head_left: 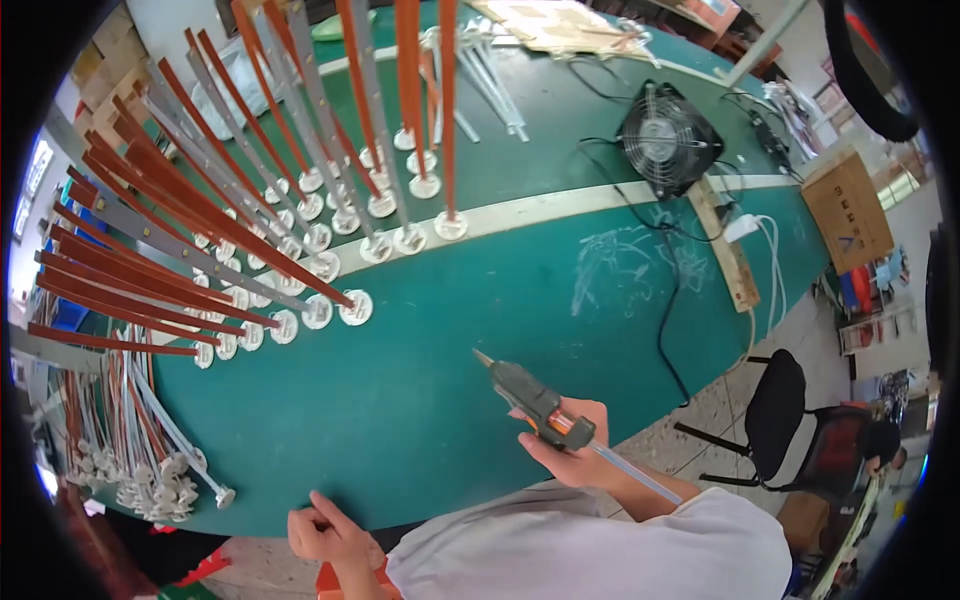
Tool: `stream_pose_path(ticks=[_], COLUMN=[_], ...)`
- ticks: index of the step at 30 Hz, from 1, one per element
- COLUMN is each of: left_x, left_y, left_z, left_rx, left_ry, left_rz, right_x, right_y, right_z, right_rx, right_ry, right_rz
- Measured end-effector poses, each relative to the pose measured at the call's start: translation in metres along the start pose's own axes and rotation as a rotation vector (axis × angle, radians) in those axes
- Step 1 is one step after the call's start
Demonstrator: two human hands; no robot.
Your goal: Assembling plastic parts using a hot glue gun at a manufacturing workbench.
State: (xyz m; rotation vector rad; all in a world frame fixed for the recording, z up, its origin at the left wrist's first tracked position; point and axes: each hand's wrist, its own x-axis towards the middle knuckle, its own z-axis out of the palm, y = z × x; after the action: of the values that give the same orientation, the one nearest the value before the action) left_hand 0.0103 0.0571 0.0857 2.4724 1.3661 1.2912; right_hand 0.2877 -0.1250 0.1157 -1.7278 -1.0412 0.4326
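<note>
1. Right hand [572, 452]: closed around the handle of a glue gun [530, 395], above the near edge of the table [430, 400]. The forearm comes in from the lower edge in a white sleeve [600, 550].
2. Glue gun: dark grey body with an orange part at the grip. Its nozzle points up and to the left over bare green tabletop. A pale glue stick [635, 473] juts from the back, slanting down to the right.
3. Left hand [325, 535]: at the near table edge, fingers curled with the thumb and forefinger pinched together. Whether anything small sits between them cannot be told.
4. Table: green top crossed by a pale stripe [560, 207], with chalk scribbles [625, 265] right of centre.
5. Standing rods [250, 200]: many orange and grey strips, each upright on a round white base, in rows across the left half of the table, well apart from both hands.
6. Loose rods [150, 460]: a heap lying flat at the table's left edge, near the left hand but not touching it.
7. Fan [668, 138]: small, black, at the far right of the table, with a black cable [665, 320] trailing off the edge.
8. Black chair [780, 410]: on the floor to the right.
</note>
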Motion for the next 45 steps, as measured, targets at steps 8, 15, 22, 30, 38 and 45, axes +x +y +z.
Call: stream_pose_path(ticks=[8,15,22,30,38,45], left_x=[0.014,0.027,0.031,0.038,0.035,0.035], left_y=[0.004,0.015,0.022,-0.007,-0.008,-0.018], left_z=[0.004,0.000,-0.003,0.000,0.010,0.008], left_rx=[-0.019,-0.043,0.019,-0.029,-0.111,-0.041], left_ry=[-0.085,-0.142,-0.155,-0.225,-0.166,-0.241], left_rz=[-0.026,-0.134,-0.157,-0.044,0.003,0.028], right_x=[0.005,0.002,-0.003,-0.002,-0.005,-0.006], right_y=[-0.007,-0.007,-0.002,-0.010,0.001,-0.001], right_z=[0.001,0.001,0.006,0.018,0.010,0.016], right_rx=[0.063,0.042,0.046,0.118,-0.179,-0.041], right_ry=[0.015,-0.029,0.029,0.150,0.265,0.302], right_rz=[-0.008,-0.070,-0.009,0.019,-0.101,-0.160])
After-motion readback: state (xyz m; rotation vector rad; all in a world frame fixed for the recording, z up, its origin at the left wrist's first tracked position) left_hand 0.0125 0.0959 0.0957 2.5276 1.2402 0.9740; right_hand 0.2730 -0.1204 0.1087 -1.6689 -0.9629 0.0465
